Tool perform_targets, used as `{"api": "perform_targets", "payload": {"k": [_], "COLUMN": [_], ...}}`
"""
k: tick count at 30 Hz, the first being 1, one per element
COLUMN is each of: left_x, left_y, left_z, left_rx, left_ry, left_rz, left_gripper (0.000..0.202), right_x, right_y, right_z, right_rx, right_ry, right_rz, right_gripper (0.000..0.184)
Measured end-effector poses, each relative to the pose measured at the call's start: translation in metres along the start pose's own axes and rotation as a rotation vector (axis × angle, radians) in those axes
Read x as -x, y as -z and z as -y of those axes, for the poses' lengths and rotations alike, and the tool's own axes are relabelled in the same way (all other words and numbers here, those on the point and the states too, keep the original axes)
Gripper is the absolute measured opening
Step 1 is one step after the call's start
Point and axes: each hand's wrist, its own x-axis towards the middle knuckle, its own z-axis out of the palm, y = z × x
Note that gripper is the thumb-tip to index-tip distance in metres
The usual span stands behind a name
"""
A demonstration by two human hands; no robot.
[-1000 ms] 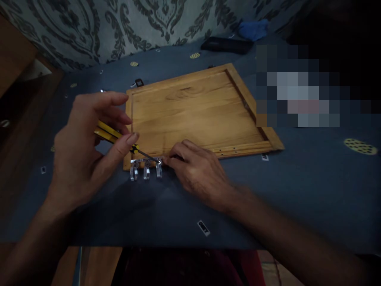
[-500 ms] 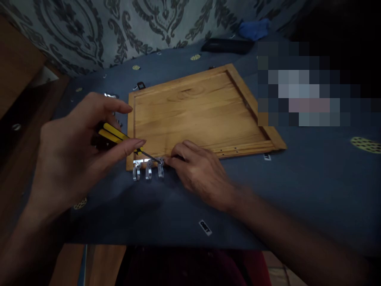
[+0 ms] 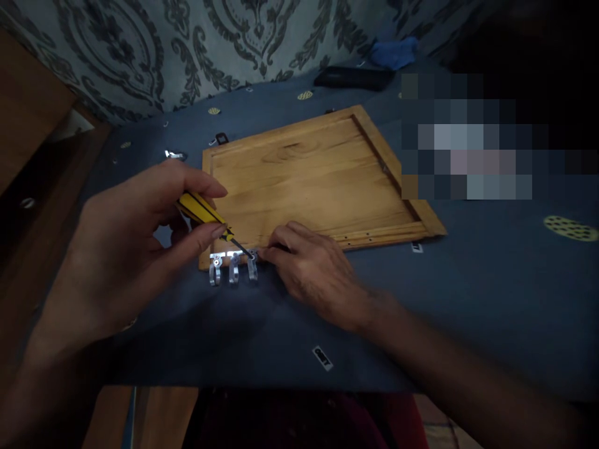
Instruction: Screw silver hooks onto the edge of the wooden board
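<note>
My left hand (image 3: 140,231) holds a screwdriver (image 3: 201,209) with a yellow and black handle, thumb below it and forefinger above. Its thin shaft slants down to the right, and the tip meets a screw at the rightmost visible hook of a shiny metal hook rail (image 3: 231,254). The rail lies along the near left edge of a framed wooden board (image 3: 299,181), its hooks hanging over the edge. My right hand (image 3: 313,268) is closed at the rail's right end, its fingertips pinching there; that end is hidden beneath them.
The board rests on a dark blue patterned cloth (image 3: 468,312). Beyond it are a black object (image 3: 354,77) and a crumpled blue cloth (image 3: 395,52). A small metal piece (image 3: 175,154) lies at the left. A blurred-out patch covers the right side. Wooden furniture (image 3: 32,100) stands at left.
My left hand has shifted slightly right and down, turning the screwdriver handle a little steeper, with the tip still at the same hook. My right hand has stayed in place.
</note>
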Motion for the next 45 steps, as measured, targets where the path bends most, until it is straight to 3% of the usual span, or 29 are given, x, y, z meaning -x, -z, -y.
{"api": "perform_targets", "payload": {"k": [3, 7, 10, 21, 28, 36, 45], "left_x": [0.001, 0.001, 0.002, 0.003, 0.002, 0.001, 0.003], "left_y": [-0.003, -0.005, -0.005, -0.007, -0.004, -0.009, -0.007], "left_z": [-0.006, -0.008, -0.008, -0.011, -0.015, -0.011, -0.014], "left_rx": [-0.114, -0.301, -0.354, -0.208, 0.019, -0.304, -0.197], "left_ry": [0.087, 0.008, 0.0, 0.098, 0.162, 0.06, 0.1], "left_rz": [0.012, 0.014, -0.014, -0.02, -0.02, -0.01, -0.023], "left_gripper": [0.024, 0.041, 0.036, 0.028, 0.029, 0.036, 0.029], "right_x": [0.0, 0.0, 0.0, 0.0, 0.001, 0.0, -0.001], "right_y": [0.0, 0.0, 0.0, -0.001, 0.0, -0.001, -0.001], "right_z": [-0.001, -0.001, -0.001, -0.001, 0.0, -0.002, -0.001], "right_rx": [-0.009, -0.011, 0.003, -0.009, -0.015, 0.0, -0.017], "right_ry": [-0.004, 0.002, -0.002, 0.006, -0.004, 0.006, -0.017], "right_rz": [0.01, -0.002, 0.002, -0.007, 0.005, 0.002, 0.037], "right_gripper": [0.028, 0.03, 0.029, 0.03, 0.028, 0.027, 0.026]}}
